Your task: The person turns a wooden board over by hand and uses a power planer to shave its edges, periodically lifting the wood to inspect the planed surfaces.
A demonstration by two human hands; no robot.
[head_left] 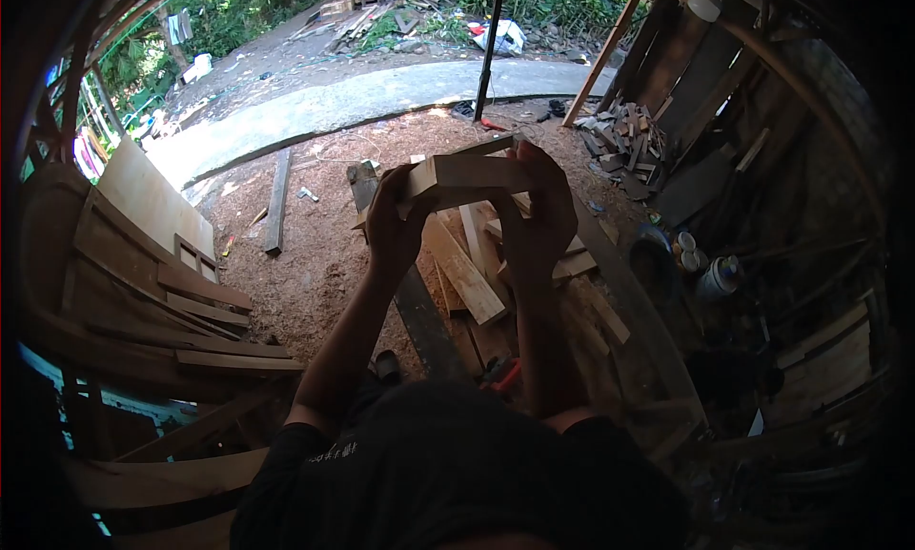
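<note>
Both of my hands hold up a short, thick wooden block (479, 175) in front of me, above the workbench. My left hand (395, 224) grips its left end, fingers curled around the edge. At the other end, my right hand (541, 216) is closed on the wood with its thumb underneath. A darker wooden edge (486, 147) shows just behind the block. Below the hands lie several cut wood pieces (465, 272) across dark bench planks (426, 321). A red and black object (502, 374) is partly hidden beside my right forearm.
Wood shavings (319, 293) cover the ground, with a loose plank (278, 202) on it. Stacked boards (214, 312) and a plywood sheet (157, 202) stand at left. To the right are a scrap wood pile (624, 135) and a can (721, 277). A dark post (491, 50) rises ahead.
</note>
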